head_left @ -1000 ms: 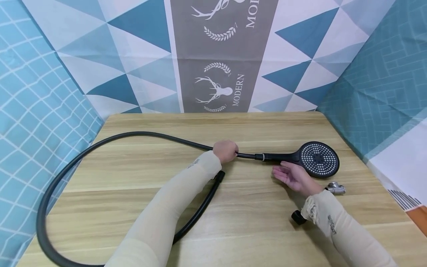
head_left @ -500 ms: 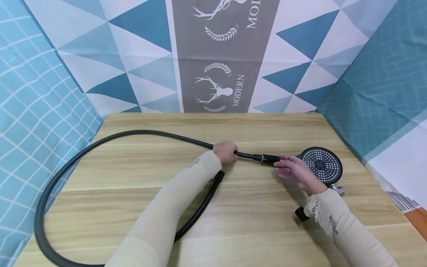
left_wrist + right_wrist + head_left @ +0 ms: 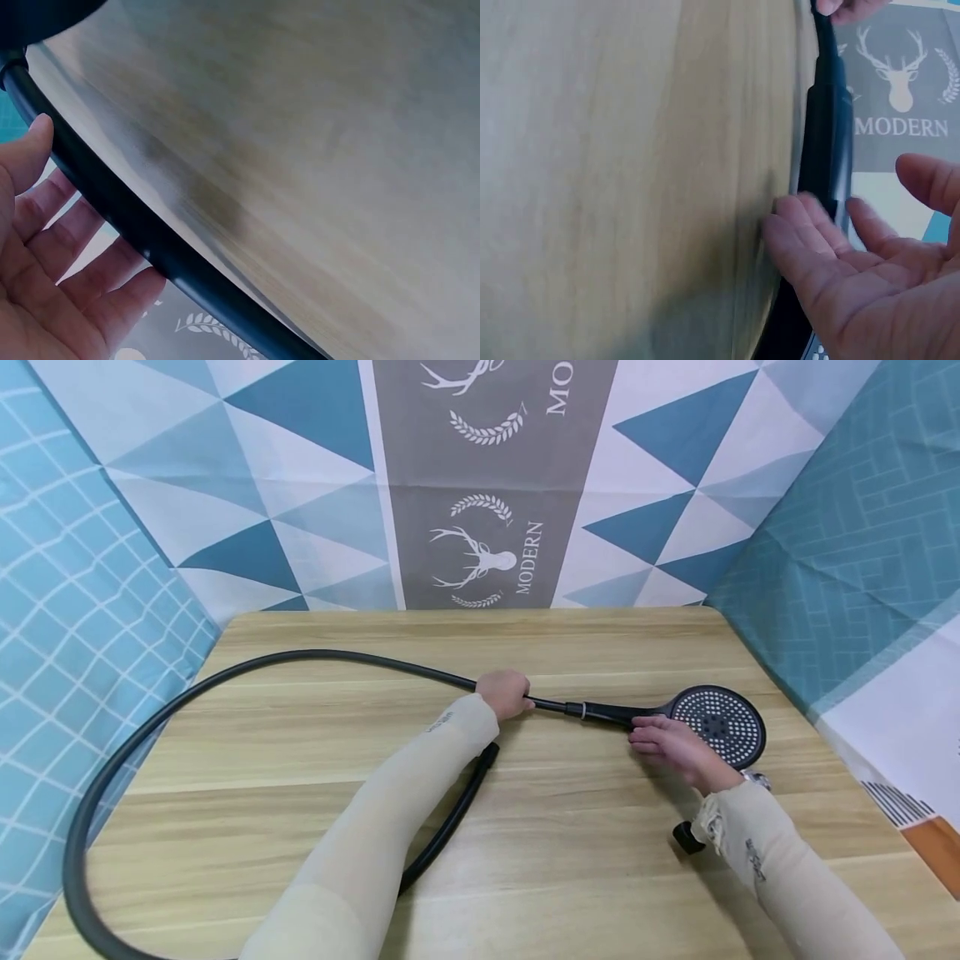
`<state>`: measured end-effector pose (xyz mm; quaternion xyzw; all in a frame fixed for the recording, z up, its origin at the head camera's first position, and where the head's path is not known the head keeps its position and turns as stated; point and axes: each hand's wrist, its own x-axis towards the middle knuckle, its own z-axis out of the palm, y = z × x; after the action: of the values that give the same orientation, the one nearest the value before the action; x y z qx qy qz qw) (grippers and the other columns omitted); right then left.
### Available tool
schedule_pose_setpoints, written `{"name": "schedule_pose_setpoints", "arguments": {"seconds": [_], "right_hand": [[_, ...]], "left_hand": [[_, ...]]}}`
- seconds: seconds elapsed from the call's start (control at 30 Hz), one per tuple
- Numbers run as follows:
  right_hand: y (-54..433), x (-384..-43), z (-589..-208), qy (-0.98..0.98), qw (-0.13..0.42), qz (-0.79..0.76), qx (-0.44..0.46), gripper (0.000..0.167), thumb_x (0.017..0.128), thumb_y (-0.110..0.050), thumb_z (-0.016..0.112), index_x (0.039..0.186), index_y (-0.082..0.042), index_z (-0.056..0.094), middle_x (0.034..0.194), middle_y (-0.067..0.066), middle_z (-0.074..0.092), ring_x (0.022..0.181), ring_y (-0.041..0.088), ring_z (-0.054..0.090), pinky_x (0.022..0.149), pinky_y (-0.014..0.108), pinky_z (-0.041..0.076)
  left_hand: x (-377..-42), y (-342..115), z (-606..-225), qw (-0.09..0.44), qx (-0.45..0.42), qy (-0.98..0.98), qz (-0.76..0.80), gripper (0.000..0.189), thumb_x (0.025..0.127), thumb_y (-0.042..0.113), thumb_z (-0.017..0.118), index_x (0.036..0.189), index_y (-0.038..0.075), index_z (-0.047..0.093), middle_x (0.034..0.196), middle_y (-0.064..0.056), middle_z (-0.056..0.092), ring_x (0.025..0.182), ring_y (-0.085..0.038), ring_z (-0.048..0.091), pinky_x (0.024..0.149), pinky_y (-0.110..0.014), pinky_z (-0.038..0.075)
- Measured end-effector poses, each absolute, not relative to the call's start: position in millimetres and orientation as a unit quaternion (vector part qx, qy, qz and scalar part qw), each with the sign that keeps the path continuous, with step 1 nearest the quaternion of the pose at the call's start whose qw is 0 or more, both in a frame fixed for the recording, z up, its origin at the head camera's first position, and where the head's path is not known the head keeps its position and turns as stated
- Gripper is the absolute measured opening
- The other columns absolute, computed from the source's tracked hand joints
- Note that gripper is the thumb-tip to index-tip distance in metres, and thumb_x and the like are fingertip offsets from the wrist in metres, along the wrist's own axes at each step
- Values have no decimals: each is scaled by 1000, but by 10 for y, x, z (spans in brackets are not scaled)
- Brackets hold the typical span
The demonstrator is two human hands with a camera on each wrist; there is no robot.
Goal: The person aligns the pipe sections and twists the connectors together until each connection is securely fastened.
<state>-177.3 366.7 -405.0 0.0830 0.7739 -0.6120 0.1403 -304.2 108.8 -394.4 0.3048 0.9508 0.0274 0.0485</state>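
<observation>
A black shower hose curves across the table and joins a black hand shower, whose round spray face with pale nozzles is turned up. My left hand holds the hose a short way from the joint; in the left wrist view the thumb lies on one side of the hose and the fingers bend behind it. My right hand is palm up at the handle near the spray face. Its extended fingers touch or nearly touch the handle in the right wrist view, without closing round it.
The free hose end lies mid-table, beside my left sleeve. Close to my right wrist are a partly hidden chrome fitting and a small black part. Patterned cloth hangs behind the wooden table.
My right hand has come up against the handle and shifted right along it towards the spray face. The shower has turned slightly. My left hand keeps its hold on the hose.
</observation>
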Motion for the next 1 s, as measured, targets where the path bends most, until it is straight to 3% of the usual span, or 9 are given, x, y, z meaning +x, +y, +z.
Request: {"name": "schedule_pose_setpoints", "arguments": {"seconds": [0.13, 0.27, 0.37, 0.5, 0.73, 0.83, 1.0], "right_hand": [[3646, -1851, -4045, 797, 136, -581, 95, 51, 101, -7, 42, 141, 18, 23, 130, 28, 51, 94, 5, 61, 86, 27, 50], [3593, -1930, -4019, 835, 123, -527, 96, 50, 99, -11, 44, 139, 17, 31, 123, 25, 57, 91, 5, 60, 79, 25, 50], [3556, -2001, -4008, 859, 112, -491, 92, 48, 99, -11, 44, 136, 17, 36, 121, 26, 57, 94, 12, 60, 76, 26, 50], [3527, -2116, -4000, 865, 109, -475, 116, 45, 100, -12, 41, 137, 14, 38, 129, 29, 51, 106, 24, 57, 76, 27, 49], [3553, -2226, -4003, 859, 125, -476, 141, 46, 101, -12, 37, 140, 12, 34, 137, 30, 43, 118, 34, 51, 89, 34, 47], [3583, -2228, -4002, 873, 127, -456, 118, 45, 102, -13, 38, 138, 13, 36, 136, 31, 43, 120, 37, 49, 93, 38, 44], [3648, -2211, -3985, 897, 118, -418, 76, 44, 100, -12, 42, 133, 17, 39, 125, 31, 50, 109, 36, 52, 84, 36, 46]], "left_hand": [[-3044, 1063, -3928, 50, 296, 953, 28, 26, 92, 37, 64, 95, 13, 73, 91, -1, 69, 68, -12, 53, 64, -33, 50], [-3094, 1030, -3962, 40, 283, 957, 37, 25, 92, 37, 64, 97, 14, 73, 94, 0, 70, 74, -14, 59, 66, -34, 51], [-3143, 1005, -3992, 39, 274, 960, 48, 25, 93, 37, 63, 98, 14, 73, 96, 0, 70, 78, -15, 63, 68, -35, 52], [-3197, 981, -4000, 52, 278, 958, 56, 27, 96, 34, 59, 103, 12, 72, 103, -3, 70, 87, -18, 64, 75, -36, 52], [-3249, 942, -4000, 102, 281, 950, 93, 42, 98, 31, 56, 136, 13, 54, 136, -4, 54, 125, -23, 50, 100, -38, 41], [-3251, 931, -3986, 111, 273, 950, 103, 43, 99, 31, 54, 138, 15, 52, 139, -4, 51, 127, -24, 48, 100, -40, 41], [-3260, 924, -3920, 108, 270, 949, 121, 42, 99, 30, 54, 137, 14, 53, 138, -4, 52, 127, -24, 48, 101, -39, 40]]}}
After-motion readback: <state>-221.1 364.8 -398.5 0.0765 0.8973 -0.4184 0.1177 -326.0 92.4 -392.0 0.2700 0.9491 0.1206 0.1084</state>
